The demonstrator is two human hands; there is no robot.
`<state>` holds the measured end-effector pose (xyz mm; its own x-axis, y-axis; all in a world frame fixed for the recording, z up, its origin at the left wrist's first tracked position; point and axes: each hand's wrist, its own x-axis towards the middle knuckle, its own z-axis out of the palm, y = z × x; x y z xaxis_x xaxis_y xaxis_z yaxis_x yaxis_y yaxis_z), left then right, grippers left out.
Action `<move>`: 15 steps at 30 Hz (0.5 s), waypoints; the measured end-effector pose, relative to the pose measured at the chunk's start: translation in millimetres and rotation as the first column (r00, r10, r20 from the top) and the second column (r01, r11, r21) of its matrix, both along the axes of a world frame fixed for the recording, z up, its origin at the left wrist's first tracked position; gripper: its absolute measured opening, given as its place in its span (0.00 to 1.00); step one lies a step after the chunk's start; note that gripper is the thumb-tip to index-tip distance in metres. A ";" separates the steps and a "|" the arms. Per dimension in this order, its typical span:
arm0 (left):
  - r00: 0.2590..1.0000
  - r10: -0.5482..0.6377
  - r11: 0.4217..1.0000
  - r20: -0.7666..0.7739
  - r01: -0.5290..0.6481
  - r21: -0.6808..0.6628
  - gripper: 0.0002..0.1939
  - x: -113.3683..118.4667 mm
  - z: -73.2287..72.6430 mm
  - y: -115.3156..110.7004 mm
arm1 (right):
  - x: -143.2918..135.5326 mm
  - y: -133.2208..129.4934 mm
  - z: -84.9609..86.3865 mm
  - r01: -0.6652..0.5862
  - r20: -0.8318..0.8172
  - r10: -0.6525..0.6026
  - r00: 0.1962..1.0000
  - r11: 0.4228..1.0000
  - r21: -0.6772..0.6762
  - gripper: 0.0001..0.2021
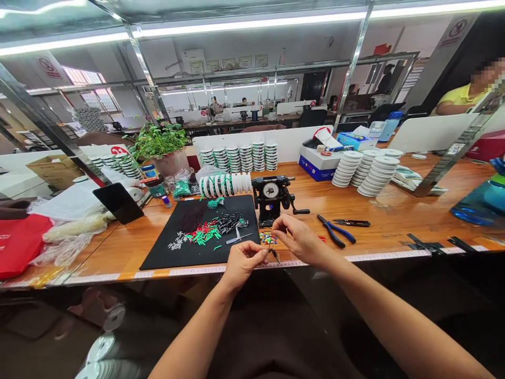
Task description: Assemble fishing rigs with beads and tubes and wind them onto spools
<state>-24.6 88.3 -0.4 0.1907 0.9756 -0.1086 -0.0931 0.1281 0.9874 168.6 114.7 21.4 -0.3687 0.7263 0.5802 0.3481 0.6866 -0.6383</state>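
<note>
My left hand [246, 262] is pinched on a small dark piece [275, 254] near the table's front edge. Slightly higher and to the right, my right hand [294, 237] pinches something too thin to make out above that piece. Left of my hands lies a black mat [161, 239] with piles of green pieces [205, 232], black pieces [232, 223], red pieces and small silvery pieces [178, 241]. Small coloured beads [268, 238] lie behind my fingers. A black winding machine with a dial [271, 190] and a crank stands just beyond, with a row of white spools [224, 185] at its left.
Blue-handled pliers [335, 230] and black snips [352, 223] lie to the right. Stacked white spools [377, 176] stand behind them. A phone [118, 202] leans at the left near a red bag [23, 245]. A metal post [453, 152] rises at the right. A person in yellow sits far right.
</note>
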 end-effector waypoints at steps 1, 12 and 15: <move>1.000 0.012 1.000 0.018 -0.012 -0.016 0.21 0.0 -0.6 0.4 | -3.4 -8.0 -3.2 0.078 -0.037 -0.075 0.996 0.995 0.064 0.03; 0.994 0.058 0.994 0.091 -0.049 -0.100 0.23 13.2 16.6 -10.6 | -15.9 -42.4 -41.2 0.229 -0.049 -0.233 0.971 0.864 0.448 0.13; 0.995 0.056 0.993 0.080 -0.048 -0.105 0.28 16.1 22.7 -15.1 | -14.2 -40.8 -45.0 0.236 -0.110 -0.210 0.972 0.891 0.387 0.11</move>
<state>-8.5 73.2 22.3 0.1526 0.9689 -0.1946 -0.1829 0.2212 0.9579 154.3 73.9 -23.6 -0.1769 0.4920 0.8525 0.4898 0.7952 -0.3573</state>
